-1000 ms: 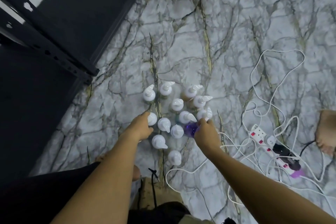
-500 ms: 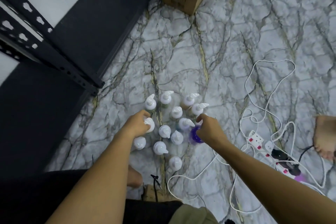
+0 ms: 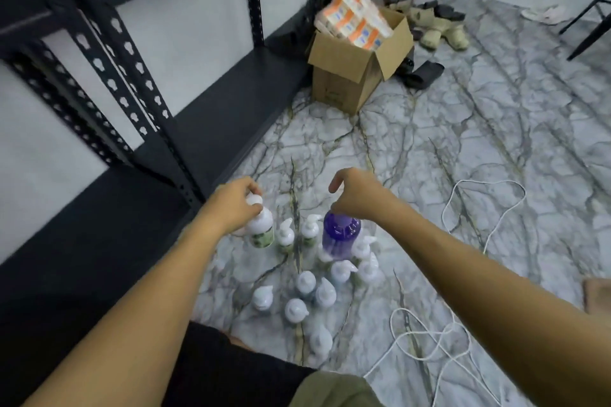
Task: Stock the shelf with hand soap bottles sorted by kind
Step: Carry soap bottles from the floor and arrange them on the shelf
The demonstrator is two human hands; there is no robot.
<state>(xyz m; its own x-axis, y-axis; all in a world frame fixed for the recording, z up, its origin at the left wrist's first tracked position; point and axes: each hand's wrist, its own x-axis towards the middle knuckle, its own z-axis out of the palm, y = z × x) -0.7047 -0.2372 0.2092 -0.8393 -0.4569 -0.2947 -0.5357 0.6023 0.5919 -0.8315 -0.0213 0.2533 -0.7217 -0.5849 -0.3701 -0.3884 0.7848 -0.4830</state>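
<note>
My left hand (image 3: 233, 206) grips the pump top of a white soap bottle with a green label (image 3: 262, 228), lifted off the floor. A purple soap bottle (image 3: 340, 238) hangs by its top from my right hand (image 3: 355, 196), also raised. Below both, several white-pump soap bottles (image 3: 305, 284) stand clustered on the marble floor. The black metal shelf (image 3: 224, 102) runs along the left, its lowest board bare in view.
An open cardboard box (image 3: 350, 76) with orange-and-white packs stands at the shelf's far end. White cables (image 3: 429, 337) loop over the floor at the right. Shoes (image 3: 439, 30) lie beyond the box. A bare foot (image 3: 598, 294) shows at the right edge.
Both hands have lifted their bottles off the floor, the white one on the left and the purple one on the right. My view has tilted up toward the shelf and the box.
</note>
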